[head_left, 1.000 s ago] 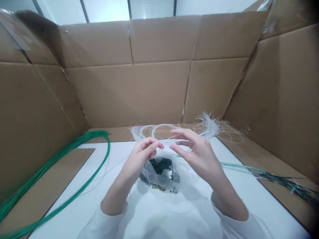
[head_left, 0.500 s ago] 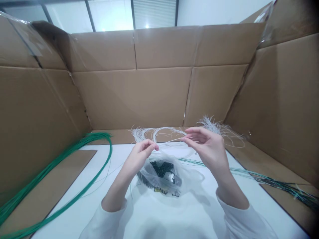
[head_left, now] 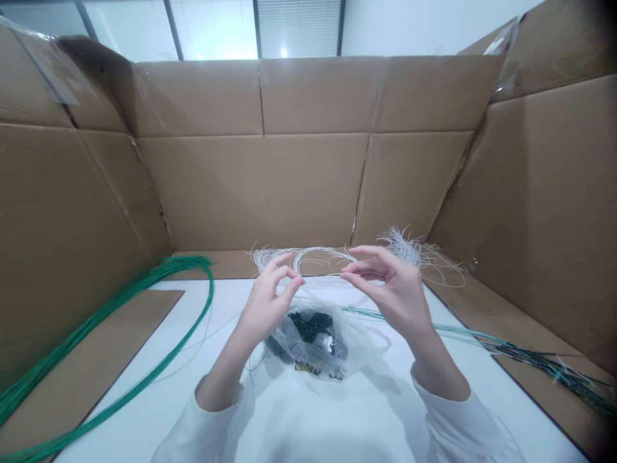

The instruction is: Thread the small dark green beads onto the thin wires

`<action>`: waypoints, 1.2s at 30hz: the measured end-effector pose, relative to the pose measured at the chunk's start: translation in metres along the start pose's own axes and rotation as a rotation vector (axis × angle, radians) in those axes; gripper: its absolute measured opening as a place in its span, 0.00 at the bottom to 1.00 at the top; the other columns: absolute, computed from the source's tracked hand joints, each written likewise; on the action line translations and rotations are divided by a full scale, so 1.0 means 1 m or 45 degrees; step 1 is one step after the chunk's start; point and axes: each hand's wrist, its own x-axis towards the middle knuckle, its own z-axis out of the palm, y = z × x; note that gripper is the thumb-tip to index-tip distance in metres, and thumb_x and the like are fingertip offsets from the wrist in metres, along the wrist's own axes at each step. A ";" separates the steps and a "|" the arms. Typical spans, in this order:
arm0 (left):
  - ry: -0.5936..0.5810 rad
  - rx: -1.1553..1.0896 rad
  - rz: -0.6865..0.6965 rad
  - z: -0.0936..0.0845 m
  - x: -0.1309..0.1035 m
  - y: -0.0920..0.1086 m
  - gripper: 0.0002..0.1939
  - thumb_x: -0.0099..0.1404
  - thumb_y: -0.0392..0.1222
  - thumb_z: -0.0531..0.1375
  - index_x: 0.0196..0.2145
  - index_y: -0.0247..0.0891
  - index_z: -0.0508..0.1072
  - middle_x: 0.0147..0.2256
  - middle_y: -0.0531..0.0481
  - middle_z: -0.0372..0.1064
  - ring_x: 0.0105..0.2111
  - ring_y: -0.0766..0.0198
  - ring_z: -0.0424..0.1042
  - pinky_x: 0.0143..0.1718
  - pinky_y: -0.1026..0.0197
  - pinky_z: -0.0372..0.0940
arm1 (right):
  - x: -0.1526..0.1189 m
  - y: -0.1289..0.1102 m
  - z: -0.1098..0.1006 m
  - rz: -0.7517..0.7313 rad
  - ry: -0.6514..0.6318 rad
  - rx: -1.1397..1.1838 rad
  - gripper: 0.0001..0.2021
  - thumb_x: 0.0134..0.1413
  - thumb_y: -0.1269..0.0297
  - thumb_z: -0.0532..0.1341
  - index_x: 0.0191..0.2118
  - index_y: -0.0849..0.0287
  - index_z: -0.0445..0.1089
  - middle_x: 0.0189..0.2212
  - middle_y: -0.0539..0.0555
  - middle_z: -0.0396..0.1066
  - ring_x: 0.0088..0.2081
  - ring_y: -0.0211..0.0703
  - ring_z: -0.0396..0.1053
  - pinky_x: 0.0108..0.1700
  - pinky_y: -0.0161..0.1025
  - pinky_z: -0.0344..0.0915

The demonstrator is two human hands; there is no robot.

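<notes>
My left hand [head_left: 270, 299] is raised above the near-left side of a clear plastic bag, its thumb and index fingertips together and the other fingers lifted. Opposite it, my right hand [head_left: 393, 286] pinches with thumb and index finger while its remaining fingers are spread. A thin white strand [head_left: 322, 276] runs faintly between the two pinches. Below sits the clear plastic bag [head_left: 354, 350], with a mass of small dark green beads [head_left: 311, 326] and something small and white inside. Behind the hands lies a looped bundle of white strands [head_left: 308, 252].
Cardboard walls [head_left: 308, 186] enclose the white table [head_left: 318, 424] at the back and sides. A long bundle of green strands [head_left: 210, 292] curves along the left. Dark green strands [head_left: 540, 363] lie at right, and a frayed white tuft [head_left: 402, 244] stands at the back right.
My left hand has lifted its upper fingers and spread them more. My right hand has shifted slightly left and lower. The strand between them is harder to see.
</notes>
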 end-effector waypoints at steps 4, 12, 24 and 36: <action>-0.228 -0.308 0.127 0.010 -0.004 0.008 0.10 0.63 0.44 0.52 0.33 0.38 0.70 0.46 0.46 0.67 0.48 0.59 0.64 0.49 0.58 0.57 | -0.005 -0.004 0.010 -0.227 -0.151 -0.062 0.14 0.49 0.66 0.61 0.44 0.55 0.65 0.27 0.49 0.74 0.30 0.39 0.72 0.31 0.34 0.68; -0.150 -0.515 -0.034 0.014 0.000 0.003 0.11 0.60 0.46 0.56 0.30 0.35 0.72 0.24 0.53 0.65 0.21 0.73 0.55 0.22 0.68 0.52 | -0.001 0.001 0.009 -0.410 -0.092 -0.263 0.04 0.49 0.67 0.61 0.34 0.57 0.69 0.27 0.50 0.72 0.28 0.37 0.69 0.28 0.33 0.66; -0.146 -0.508 -0.073 0.014 0.000 0.005 0.12 0.59 0.46 0.57 0.32 0.36 0.74 0.27 0.50 0.71 0.21 0.72 0.57 0.25 0.67 0.56 | 0.002 0.003 0.008 -0.546 -0.198 -0.271 0.07 0.54 0.69 0.57 0.30 0.57 0.72 0.27 0.51 0.72 0.28 0.37 0.67 0.31 0.34 0.63; -0.191 -0.213 -0.009 0.015 -0.001 0.001 0.14 0.60 0.47 0.55 0.27 0.35 0.74 0.26 0.50 0.71 0.28 0.65 0.66 0.30 0.65 0.58 | 0.000 -0.005 0.012 -0.492 -0.123 -0.394 0.04 0.52 0.64 0.59 0.32 0.55 0.72 0.28 0.52 0.73 0.30 0.42 0.69 0.33 0.39 0.66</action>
